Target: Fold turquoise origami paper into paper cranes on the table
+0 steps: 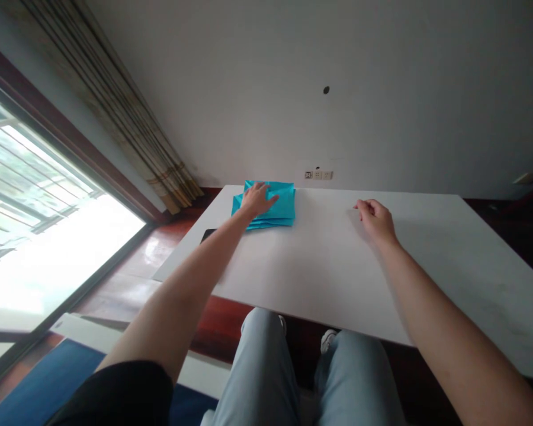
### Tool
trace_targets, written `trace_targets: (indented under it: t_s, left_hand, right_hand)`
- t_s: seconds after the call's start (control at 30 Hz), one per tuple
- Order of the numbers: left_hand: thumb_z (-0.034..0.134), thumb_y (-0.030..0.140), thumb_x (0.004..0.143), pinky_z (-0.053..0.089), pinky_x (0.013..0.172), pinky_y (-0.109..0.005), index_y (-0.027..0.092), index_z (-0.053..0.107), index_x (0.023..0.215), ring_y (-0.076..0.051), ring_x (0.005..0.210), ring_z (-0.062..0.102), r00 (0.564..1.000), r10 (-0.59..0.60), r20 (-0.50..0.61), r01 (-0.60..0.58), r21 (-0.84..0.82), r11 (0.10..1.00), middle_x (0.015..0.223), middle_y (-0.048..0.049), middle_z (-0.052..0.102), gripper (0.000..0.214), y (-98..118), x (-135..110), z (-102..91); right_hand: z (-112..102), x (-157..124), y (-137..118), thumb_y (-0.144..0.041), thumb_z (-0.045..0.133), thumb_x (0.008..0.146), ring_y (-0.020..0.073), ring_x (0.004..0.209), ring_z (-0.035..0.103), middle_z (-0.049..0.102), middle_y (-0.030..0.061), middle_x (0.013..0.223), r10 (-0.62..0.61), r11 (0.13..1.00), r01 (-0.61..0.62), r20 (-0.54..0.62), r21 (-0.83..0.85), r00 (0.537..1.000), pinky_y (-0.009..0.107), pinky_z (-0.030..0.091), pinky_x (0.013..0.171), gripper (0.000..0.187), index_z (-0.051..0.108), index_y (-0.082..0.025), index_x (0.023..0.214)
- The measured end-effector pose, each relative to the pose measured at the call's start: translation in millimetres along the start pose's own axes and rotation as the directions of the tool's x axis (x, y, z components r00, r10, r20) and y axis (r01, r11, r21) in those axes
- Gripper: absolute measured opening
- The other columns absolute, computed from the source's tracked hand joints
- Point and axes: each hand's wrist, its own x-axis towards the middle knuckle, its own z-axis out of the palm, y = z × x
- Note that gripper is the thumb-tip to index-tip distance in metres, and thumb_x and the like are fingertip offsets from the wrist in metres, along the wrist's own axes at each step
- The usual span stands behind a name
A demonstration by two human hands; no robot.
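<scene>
Under left hand (256,200), flat: folded teal cloth (281,206); right hand (375,218) well apart.

The person sits at a white table (337,266), both arms stretched out over it. The left hand (256,200) lies flat, palm down, on a folded turquoise cloth (284,206) at the far left corner of the table. The right hand (375,218) rests on the bare tabletop, well apart from the cloth, its fingers loosely curled and holding nothing. Striped curtains (128,124) hang at the far left beside a bright window (35,225). A wall socket (318,175) sits low on the far wall.
</scene>
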Motion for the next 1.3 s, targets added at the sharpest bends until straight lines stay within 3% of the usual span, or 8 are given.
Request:
trace_targets:
  t_s: [0.17,0.37,0.6,0.7,0.8,0.97,1.17,1.3]
  left_hand:
    - [0.039,0.095,0.105,0.001,0.147,-0.082,0.029,0.028,0.193,-0.045,0.189,0.000,0.976,-0.082,0.200,0.074,0.050,0.996,0.203,-0.0131,0.012,0.110,20.1,-13.0,32.0]
    - [0.043,0.111,0.090,-0.002,0.137,-0.095,0.035,0.023,0.194,-0.058,0.185,-0.008,0.961,-0.152,0.232,0.133,0.095,0.987,0.202,-0.0172,0.001,0.130,17.0,-13.8,27.5]
    - [0.034,0.082,0.110,0.014,0.151,-0.066,0.014,0.043,0.184,-0.042,0.188,0.016,0.975,-0.214,0.058,0.212,0.042,0.976,0.197,-0.0247,0.029,0.101,4.0,-12.3,18.5]
    - [0.051,0.080,0.105,0.028,0.145,-0.069,0.007,0.044,0.180,-0.051,0.180,0.034,0.930,-0.362,-0.056,0.366,0.109,0.924,0.188,-0.0355,0.040,0.105,-11.6,-10.9,2.4]
    - [0.073,0.077,0.094,0.032,0.137,-0.080,0.005,0.052,0.173,-0.062,0.173,0.042,0.917,-0.398,-0.032,0.399,0.120,0.909,0.178,-0.0425,0.050,0.109,-29.1,-11.3,-10.3]
    - [0.090,0.065,0.082,0.040,0.133,-0.076,0.011,0.057,0.167,-0.059,0.165,0.055,0.919,-0.393,-0.027,0.393,0.041,0.918,0.171,-0.0388,0.061,0.106,-49.0,-9.4,-16.2]
    - [0.071,0.042,0.104,0.057,0.120,-0.047,0.013,0.072,0.154,-0.039,0.146,0.075,0.926,-0.368,-0.084,0.368,-0.012,0.930,0.156,-0.0276,0.077,0.058,-51.4,-2.5,-35.1]
    - [0.066,0.048,0.109,0.060,0.111,-0.044,0.015,0.084,0.136,-0.040,0.134,0.078,0.939,-0.322,-0.121,0.323,-0.011,0.946,0.141,-0.0215,0.085,0.046,-48.6,-3.5,-64.9]
  right_hand:
    - [1.4,1.0,4.7,-0.077,0.066,0.092,0.0236,0.069,0.058,0.065,0.0023,0.071,0.007,1.000,-0.007,0.033,0.024,0.999,0.041,0.044,0.073,0.054,0.077,-0.025,0.091]
    - [2.6,-1.8,1.8,-0.078,0.066,0.091,0.0233,0.067,0.056,0.063,0.0022,0.068,-0.005,1.000,0.006,0.070,-0.016,0.998,0.040,0.040,0.069,0.054,0.077,-0.025,0.088]
    - [2.1,-0.7,0.5,-0.075,0.064,0.093,0.0241,0.069,0.058,0.068,0.0048,0.070,-0.005,1.000,0.005,0.075,-0.002,0.997,0.040,0.041,0.069,0.052,0.078,-0.025,0.087]
    - [2.7,0.4,0.8,-0.072,0.066,0.095,0.0243,0.069,0.059,0.070,0.0049,0.071,-0.020,1.000,0.020,0.079,0.000,0.997,0.040,0.041,0.069,0.049,0.077,-0.024,0.086]
    - [3.8,0.7,0.2,-0.069,0.068,0.095,0.0244,0.070,0.059,0.069,0.0045,0.071,-0.016,1.000,0.016,0.086,0.003,0.996,0.040,0.041,0.070,0.046,0.077,-0.025,0.086]
    - [4.2,0.1,-1.5,-0.059,0.070,0.091,0.0255,0.075,0.064,0.074,0.0070,0.076,0.004,1.000,-0.005,0.093,0.008,0.996,0.041,0.045,0.074,0.035,0.073,-0.026,0.082]
    - [4.5,1.8,2.1,-0.059,0.070,0.090,0.0272,0.078,0.067,0.078,0.0085,0.081,0.006,1.000,-0.005,0.104,-0.006,0.995,0.041,0.046,0.077,0.032,0.072,-0.027,0.084]
    - [5.8,3.2,6.1,-0.062,0.070,0.088,0.0275,0.078,0.066,0.078,0.0089,0.082,0.005,1.000,-0.004,0.101,-0.015,0.995,0.041,0.045,0.076,0.036,0.074,-0.027,0.086]
